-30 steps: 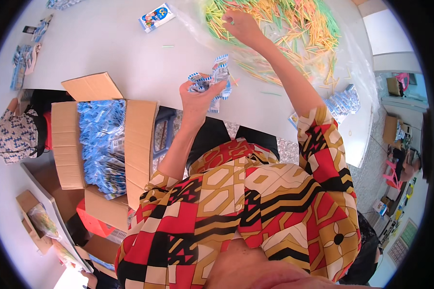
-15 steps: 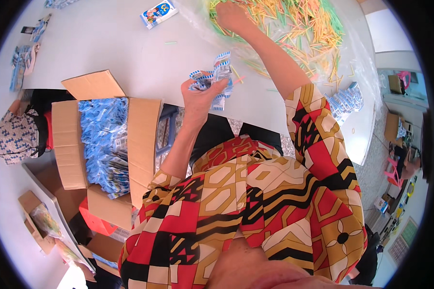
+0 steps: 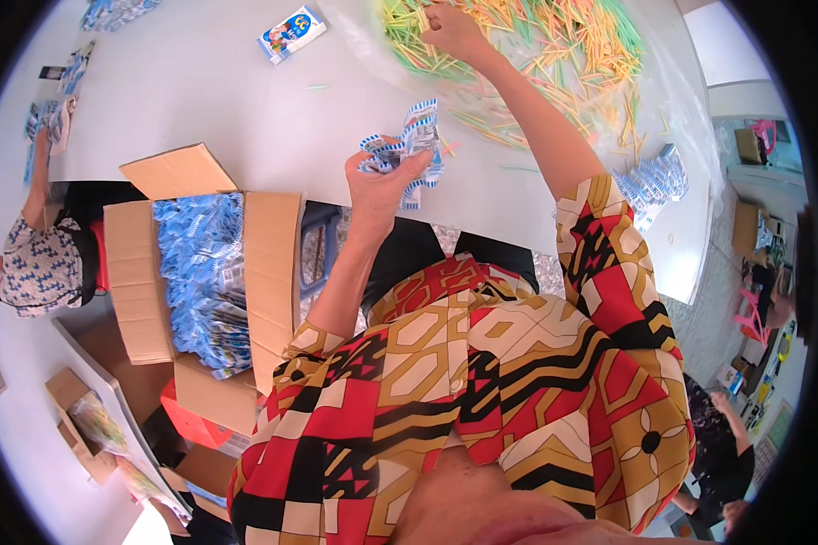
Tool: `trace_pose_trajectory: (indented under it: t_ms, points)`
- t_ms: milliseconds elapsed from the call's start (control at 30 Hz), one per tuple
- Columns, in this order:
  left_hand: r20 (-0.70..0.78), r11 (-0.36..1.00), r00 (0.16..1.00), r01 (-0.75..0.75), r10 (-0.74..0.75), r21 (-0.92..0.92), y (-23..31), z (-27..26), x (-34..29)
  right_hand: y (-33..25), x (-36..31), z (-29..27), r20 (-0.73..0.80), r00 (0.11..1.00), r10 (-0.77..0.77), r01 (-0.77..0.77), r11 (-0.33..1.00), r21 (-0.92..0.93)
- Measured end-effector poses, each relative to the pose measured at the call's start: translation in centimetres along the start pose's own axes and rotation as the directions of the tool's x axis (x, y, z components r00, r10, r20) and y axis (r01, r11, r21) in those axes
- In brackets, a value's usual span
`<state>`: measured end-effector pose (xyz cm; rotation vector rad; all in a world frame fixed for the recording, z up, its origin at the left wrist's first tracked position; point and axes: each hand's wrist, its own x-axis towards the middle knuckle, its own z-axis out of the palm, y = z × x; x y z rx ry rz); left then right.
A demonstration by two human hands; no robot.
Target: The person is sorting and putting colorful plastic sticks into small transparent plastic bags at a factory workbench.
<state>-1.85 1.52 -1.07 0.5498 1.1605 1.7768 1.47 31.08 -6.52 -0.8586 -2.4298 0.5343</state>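
Note:
My left hand (image 3: pixel 379 189) is closed around several crumpled blue-and-white striped packets (image 3: pixel 420 136), held over the table's near edge. At the far side, my right hand (image 3: pixel 456 33) is over a heap of thin yellow, orange and green sticks (image 3: pixel 554 54). Its fingers are curled together, and whatever they grip is too small or hidden to make out. The heap lies on a clear plastic sheet (image 3: pixel 677 91). Left of my left arm stands an open cardboard box (image 3: pixel 274 282) filled with blue packets (image 3: pixel 204 272).
A flat blue-and-white pack (image 3: pixel 291 34) lies on the white table (image 3: pixel 218 100). More striped packets (image 3: pixel 654 182) are at the right edge. A co-worker (image 3: pixel 45 259) sits at the left, one arm on the table. Another person (image 3: pixel 723 454) is at the lower right.
My right hand has shifted slightly right over the sticks, its fingers now curled in view. The left co-worker's arm reaches to packets on the table. The person at lower right shows more.

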Motion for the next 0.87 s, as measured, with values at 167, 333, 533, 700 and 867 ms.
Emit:
trace_pose_trajectory:
  t_ms: [167, 333, 533, 700, 867]
  points:
    - [-0.04, 0.999, 0.999, 0.025, -0.023, 0.047, -0.1, -0.3, -0.1, -2.1, -2.1, -0.3, -0.195, 0.978, -0.076, 0.108, 0.982, 0.157]
    - [-0.031, 0.999, 0.999, 0.03, -0.029, 0.04, -0.3, 0.3, -0.1, 0.2, -2.6, 2.1, -0.479, 0.852, -0.213, 0.213, 0.976, -0.054]
    - [-0.029, 0.997, 0.998, 0.049, -0.047, 0.057, -0.4, 0.6, 0.1, 0.4, -3.7, 2.8, -0.518, 0.855, 0.028, 0.108, 0.967, 0.23]
    - [-0.09, 0.997, 0.995, 0.036, -0.03, 0.062, -0.7, 0.1, -0.3, -2.3, -4.0, 0.0, -0.147, 0.908, 0.391, -0.125, 0.59, 0.798]
    - [-0.031, 0.998, 0.998, 0.051, -0.05, 0.036, -0.8, 0.5, -0.3, 0.2, -3.0, 0.6, -0.05, 0.873, 0.485, 0.015, 0.076, 0.997]
